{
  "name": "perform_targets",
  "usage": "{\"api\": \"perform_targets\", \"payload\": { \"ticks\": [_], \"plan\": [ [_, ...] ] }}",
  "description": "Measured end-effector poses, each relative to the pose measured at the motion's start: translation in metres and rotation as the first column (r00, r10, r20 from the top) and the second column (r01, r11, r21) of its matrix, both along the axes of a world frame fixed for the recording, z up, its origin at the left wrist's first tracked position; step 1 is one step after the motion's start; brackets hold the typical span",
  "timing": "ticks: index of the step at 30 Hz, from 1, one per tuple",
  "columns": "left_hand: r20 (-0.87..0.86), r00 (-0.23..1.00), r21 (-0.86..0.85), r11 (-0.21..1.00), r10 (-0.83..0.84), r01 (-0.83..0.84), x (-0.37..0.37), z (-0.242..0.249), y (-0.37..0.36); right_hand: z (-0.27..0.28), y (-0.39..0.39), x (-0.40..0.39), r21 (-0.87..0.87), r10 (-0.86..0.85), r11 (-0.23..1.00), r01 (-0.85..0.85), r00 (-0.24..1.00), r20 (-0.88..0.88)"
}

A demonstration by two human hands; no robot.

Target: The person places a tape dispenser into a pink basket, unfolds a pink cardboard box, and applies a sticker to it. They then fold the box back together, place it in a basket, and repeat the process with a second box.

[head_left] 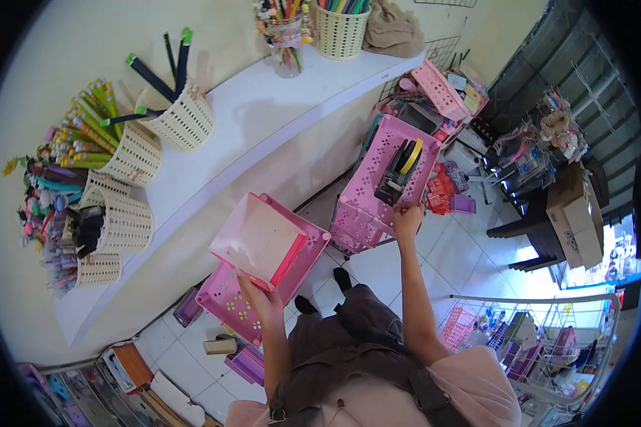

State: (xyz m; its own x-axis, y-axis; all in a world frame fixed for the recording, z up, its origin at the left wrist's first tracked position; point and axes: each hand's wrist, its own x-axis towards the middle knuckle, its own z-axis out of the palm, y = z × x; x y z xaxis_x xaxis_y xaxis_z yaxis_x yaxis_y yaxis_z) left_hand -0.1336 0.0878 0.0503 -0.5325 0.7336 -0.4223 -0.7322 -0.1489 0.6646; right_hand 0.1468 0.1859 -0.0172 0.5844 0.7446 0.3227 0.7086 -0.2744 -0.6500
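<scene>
My left hand [265, 304] grips the near edge of an open white box with pink-red sides [260, 242], tilted above a pink plastic tray [310, 255] with flower-shaped cut-outs. My right hand [408, 219] is closed at the near rim of a pink cart [363, 213] with similar cut-outs; its fingertips are partly hidden. Just beyond that hand, a black tape dispenser [390, 186] with a yellow-edged roll [411, 156] stands in the cart's top tray.
A white wall shelf [263, 107] bears cream baskets [185, 117] of pens and pencils. Red packets [440, 188] lie right of the cart. A wire rack [534, 302] of goods stands at lower right, near a cardboard box [575, 217]. Purple bins [248, 364] sit on the tiled floor.
</scene>
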Motion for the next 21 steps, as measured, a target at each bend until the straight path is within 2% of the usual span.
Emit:
{"api": "perform_targets", "payload": {
  "ticks": [2, 5, 7, 9, 11, 12, 13, 14, 15, 17, 18, 19, 20, 21],
  "plan": [
    [-0.028, 0.995, 0.026, 0.995, -0.092, 0.093, -0.009, -0.016, -0.004, 0.001, 0.002, -0.005, 0.006, 0.007, 1.0, -0.007, 1.0, 0.003],
    [-0.089, 0.993, -0.02, 0.997, -0.079, 0.077, -0.014, -0.026, -0.005, -0.007, 0.007, -0.002, 0.037, 0.014, 0.999, -0.016, 0.998, 0.054],
    [-0.117, 0.991, -0.006, 0.998, -0.065, 0.065, -0.014, -0.029, -0.006, -0.012, 0.008, 0.001, -0.053, 0.043, 0.998, -0.038, 0.994, 0.103],
    [-0.144, 0.988, 0.014, 0.998, -0.054, 0.057, -0.014, -0.027, -0.003, -0.011, 0.008, 0.001, -0.001, 0.031, 1.0, -0.031, 0.994, 0.102],
    [-0.152, 0.981, -0.007, 0.993, -0.118, 0.118, -0.016, -0.024, -0.005, -0.004, 0.003, -0.004, 0.04, 0.035, 0.998, -0.039, 0.994, 0.099],
    [-0.153, 0.983, -0.01, 0.995, -0.099, 0.099, -0.02, -0.03, -0.005, 0.014, -0.003, -0.011, 0.083, 0.101, 0.991, -0.101, 0.995, 0.005],
    [-0.209, 0.965, -0.099, 0.985, -0.161, 0.142, -0.026, -0.043, -0.005, 0.033, -0.008, -0.019, 0.125, 0.179, 0.978, -0.167, 0.98, -0.09],
    [-0.254, 0.941, -0.196, 0.965, -0.223, 0.175, -0.032, -0.054, -0.008, 0.049, -0.013, -0.025, 0.13, 0.286, 0.955, -0.268, 0.946, -0.152],
    [-0.251, 0.949, -0.213, 0.967, -0.192, 0.139, -0.035, -0.062, -0.009, 0.072, -0.018, -0.033, 0.113, 0.318, 0.946, -0.303, 0.935, -0.158],
    [-0.365, 0.866, -0.281, 0.927, -0.341, 0.247, -0.044, -0.07, -0.003, 0.116, -0.024, -0.055, 0.003, 0.669, 0.72, -0.694, 0.692, -0.272],
    [-0.362, 0.874, -0.297, 0.929, -0.325, 0.222, -0.048, -0.064, -0.001, 0.127, -0.023, -0.067, -0.011, 0.792, 0.577, -0.816, 0.563, -0.235],
    [-0.515, 0.743, -0.418, 0.882, -0.429, 0.219, -0.05, -0.053, 0.001, 0.133, -0.022, -0.08, -0.027, 0.888, 0.417, -0.908, 0.414, -0.2],
    [-0.622, 0.572, -0.532, 0.824, -0.535, 0.192, -0.051, -0.047, 0.0, 0.136, -0.022, -0.096, -0.015, 0.919, 0.308, -0.951, 0.302, -0.253],
    [-0.619, 0.581, -0.54, 0.823, -0.529, 0.174, -0.051, -0.046, -0.003, 0.136, -0.021, -0.112, 0.005, 0.936, 0.195, -0.981, 0.185, -0.299]
  ]
}}
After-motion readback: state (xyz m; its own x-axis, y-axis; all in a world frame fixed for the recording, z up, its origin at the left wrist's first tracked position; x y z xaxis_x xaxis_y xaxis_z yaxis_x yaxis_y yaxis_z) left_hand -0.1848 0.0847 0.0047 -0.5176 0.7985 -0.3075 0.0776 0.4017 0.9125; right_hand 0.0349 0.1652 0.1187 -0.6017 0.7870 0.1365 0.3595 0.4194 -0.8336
